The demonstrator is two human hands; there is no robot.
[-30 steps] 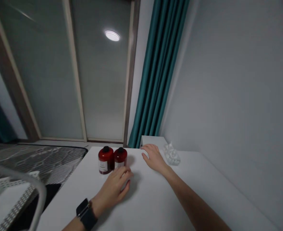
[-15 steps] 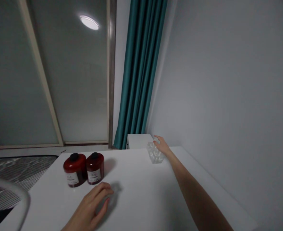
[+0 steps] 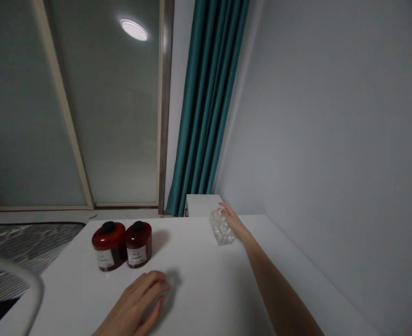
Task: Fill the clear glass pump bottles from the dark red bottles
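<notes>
At the far side of the white tabletop (image 3: 199,280), my right hand (image 3: 231,219) is closed on the top of a clear glass bottle (image 3: 222,232) with a faceted surface. The bottle leans a little; whether its base touches the table I cannot tell. My left hand (image 3: 139,298) is held over the near part of the table, fingers loosely curved and apart, holding nothing. Just beyond it stand a larger dark red bottle (image 3: 108,245) and a smaller dark red bottle (image 3: 138,243), side by side, both with black caps and pale labels.
A wall (image 3: 331,140) runs along the right side of the table. Behind its far edge are a white cabinet (image 3: 203,204), a teal curtain (image 3: 209,102) and frosted sliding doors (image 3: 122,121). A pale curved tube (image 3: 20,275) is close at the left, above a patterned rug (image 3: 34,247).
My right hand and the clear glass bottle have moved slightly left and nearer to me. My left hand has shifted a little right and nearer. The red bottles stay put.
</notes>
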